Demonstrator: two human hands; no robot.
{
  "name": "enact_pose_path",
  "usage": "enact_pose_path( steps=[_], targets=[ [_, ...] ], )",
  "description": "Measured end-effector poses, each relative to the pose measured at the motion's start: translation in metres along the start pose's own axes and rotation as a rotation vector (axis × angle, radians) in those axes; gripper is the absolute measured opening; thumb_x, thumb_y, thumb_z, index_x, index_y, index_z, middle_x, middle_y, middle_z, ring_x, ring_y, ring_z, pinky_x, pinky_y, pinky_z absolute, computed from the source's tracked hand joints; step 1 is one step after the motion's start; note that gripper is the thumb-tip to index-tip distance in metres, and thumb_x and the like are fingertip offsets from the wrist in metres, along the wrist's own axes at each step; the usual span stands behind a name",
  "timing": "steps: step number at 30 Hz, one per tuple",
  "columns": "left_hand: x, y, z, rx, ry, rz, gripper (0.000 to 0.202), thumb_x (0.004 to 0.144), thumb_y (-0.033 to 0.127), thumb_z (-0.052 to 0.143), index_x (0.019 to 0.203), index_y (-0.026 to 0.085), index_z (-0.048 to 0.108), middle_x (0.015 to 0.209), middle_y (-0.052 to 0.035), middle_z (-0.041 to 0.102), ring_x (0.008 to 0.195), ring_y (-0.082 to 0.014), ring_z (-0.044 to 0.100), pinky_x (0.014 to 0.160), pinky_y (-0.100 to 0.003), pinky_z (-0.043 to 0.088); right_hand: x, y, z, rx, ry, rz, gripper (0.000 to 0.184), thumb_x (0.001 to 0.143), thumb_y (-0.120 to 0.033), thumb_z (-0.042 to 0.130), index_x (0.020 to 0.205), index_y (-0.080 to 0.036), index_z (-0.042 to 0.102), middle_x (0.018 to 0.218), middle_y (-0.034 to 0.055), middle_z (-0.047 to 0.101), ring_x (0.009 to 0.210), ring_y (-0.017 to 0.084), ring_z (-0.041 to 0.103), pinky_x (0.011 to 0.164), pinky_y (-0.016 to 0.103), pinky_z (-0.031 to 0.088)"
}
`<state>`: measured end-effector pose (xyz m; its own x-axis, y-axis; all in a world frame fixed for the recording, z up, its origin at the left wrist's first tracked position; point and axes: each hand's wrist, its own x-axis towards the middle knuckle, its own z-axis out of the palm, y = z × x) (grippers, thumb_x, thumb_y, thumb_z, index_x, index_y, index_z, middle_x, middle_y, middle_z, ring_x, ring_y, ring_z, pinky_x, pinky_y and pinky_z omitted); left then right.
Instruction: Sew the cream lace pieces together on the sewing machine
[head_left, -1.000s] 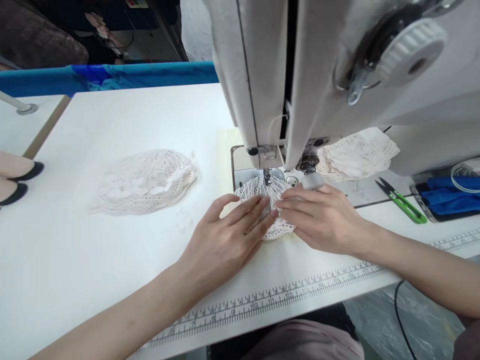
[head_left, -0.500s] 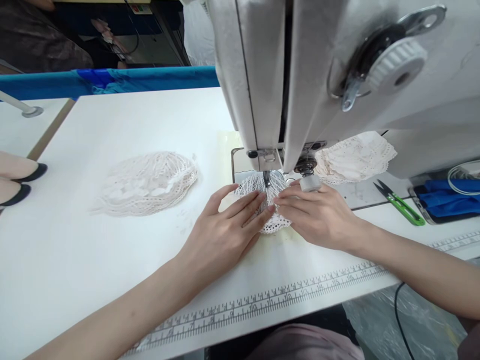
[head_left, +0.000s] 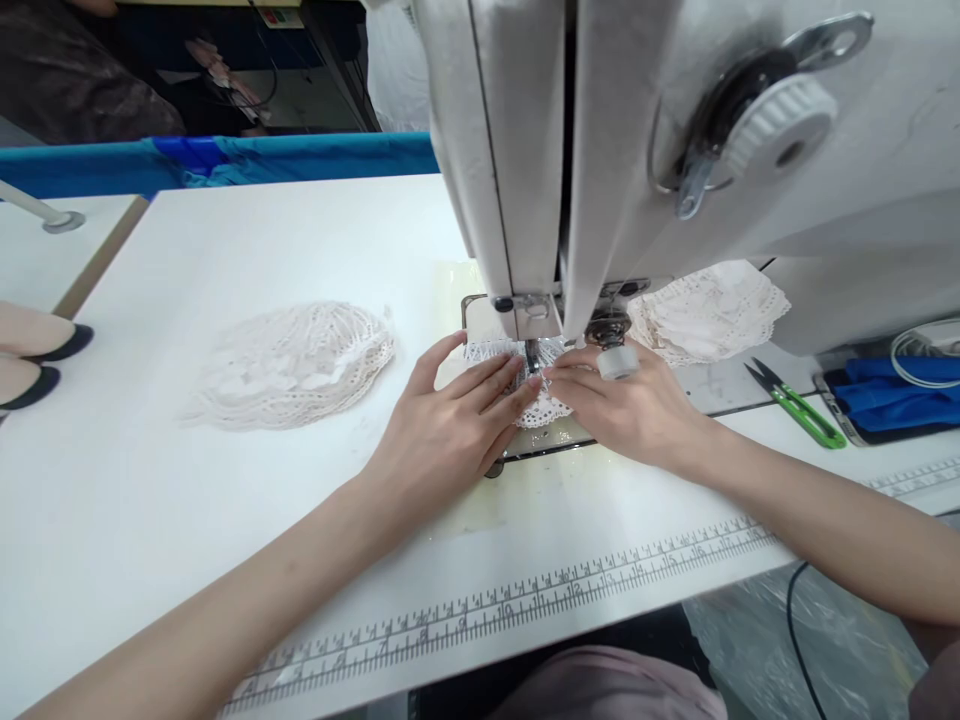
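Note:
A small piece of white openwork lace (head_left: 545, 411) lies under the presser foot (head_left: 532, 355) of a sewing machine (head_left: 517, 150). My left hand (head_left: 465, 420) rests flat on the left part of the lace, fingers stretched toward the foot and thumb spread away. From the right, my right hand (head_left: 630, 405) lies on the lace with its fingers extended and close together, its fingertips near those of the left. Its thumb is hard to make out. The lace's scalloped front edge shows between and below my fingers, while its far part is mostly hidden by the machine head.
To the left lies a pile of white lace pieces (head_left: 300, 365); another lace pile (head_left: 709, 310) sits behind my right hand. Green thread snips (head_left: 802, 410) lie at right, beside blue cloth (head_left: 889, 395). A printed ruler (head_left: 480, 615) runs along the table's front edge. Another person's fingers (head_left: 30, 355) show at far left.
The lace has moved away from me under the presser foot, and both hands have shifted slightly forward with it. More of the machine bed's front edge shows below the lace.

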<state>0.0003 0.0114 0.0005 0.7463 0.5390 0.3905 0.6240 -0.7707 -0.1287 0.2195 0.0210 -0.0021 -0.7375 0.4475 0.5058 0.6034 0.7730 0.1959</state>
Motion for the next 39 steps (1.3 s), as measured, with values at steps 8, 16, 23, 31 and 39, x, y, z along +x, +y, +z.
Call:
enact_pose_path(
  steps=[8, 16, 23, 31, 39],
  targets=[
    [-0.001, 0.000, 0.003, -0.108, 0.017, -0.077, 0.029, 0.091, 0.019, 0.050, 0.117, 0.018, 0.063, 0.119, -0.0109, 0.066, 0.109, -0.0249, 0.062, 0.101, -0.052, 0.040, 0.001, -0.001, 0.000, -0.050, 0.051, 0.009, 0.025, 0.086, -0.005, 0.049, 0.087, -0.019, 0.069, 0.080, -0.0029, 0.074, 0.080, 0.014, 0.063, 0.080, 0.030, 0.044],
    [0.013, -0.007, 0.000, -0.637, -0.070, -0.423, 0.033, 0.095, 0.032, 0.043, 0.083, 0.022, 0.072, 0.106, -0.0041, 0.062, 0.099, -0.0190, 0.058, 0.089, -0.039, 0.046, 0.001, 0.000, 0.006, 0.209, 0.074, 0.321, 0.025, 0.093, -0.026, 0.052, 0.081, -0.019, 0.073, 0.068, -0.0003, 0.069, 0.066, 0.014, 0.059, 0.068, 0.027, 0.044],
    [0.013, -0.008, -0.001, -0.663, -0.078, -0.409, 0.037, 0.097, 0.034, 0.041, 0.082, 0.022, 0.072, 0.108, -0.0041, 0.062, 0.101, -0.0186, 0.058, 0.089, -0.039, 0.046, 0.000, -0.002, 0.005, 0.280, 0.048, 0.341, 0.025, 0.093, -0.034, 0.055, 0.082, -0.022, 0.074, 0.066, -0.0018, 0.068, 0.065, 0.014, 0.059, 0.075, 0.030, 0.046],
    [-0.009, 0.011, -0.008, -0.011, 0.022, 0.038, 0.030, 0.089, 0.019, 0.056, 0.119, 0.021, 0.063, 0.123, -0.0076, 0.065, 0.114, -0.0262, 0.058, 0.097, -0.047, 0.043, -0.005, -0.007, -0.006, 0.172, 0.075, 0.061, 0.018, 0.089, -0.014, 0.056, 0.080, -0.019, 0.071, 0.094, -0.0016, 0.074, 0.084, 0.014, 0.065, 0.086, 0.032, 0.049],
    [-0.012, 0.018, -0.014, -0.026, -0.043, 0.025, 0.031, 0.091, 0.020, 0.053, 0.122, 0.018, 0.059, 0.121, -0.0093, 0.066, 0.119, -0.0279, 0.058, 0.102, -0.050, 0.044, -0.006, -0.008, -0.005, 0.146, 0.066, 0.049, 0.020, 0.090, -0.014, 0.055, 0.079, -0.021, 0.070, 0.092, -0.0029, 0.075, 0.083, 0.013, 0.065, 0.088, 0.033, 0.050]
  ],
)
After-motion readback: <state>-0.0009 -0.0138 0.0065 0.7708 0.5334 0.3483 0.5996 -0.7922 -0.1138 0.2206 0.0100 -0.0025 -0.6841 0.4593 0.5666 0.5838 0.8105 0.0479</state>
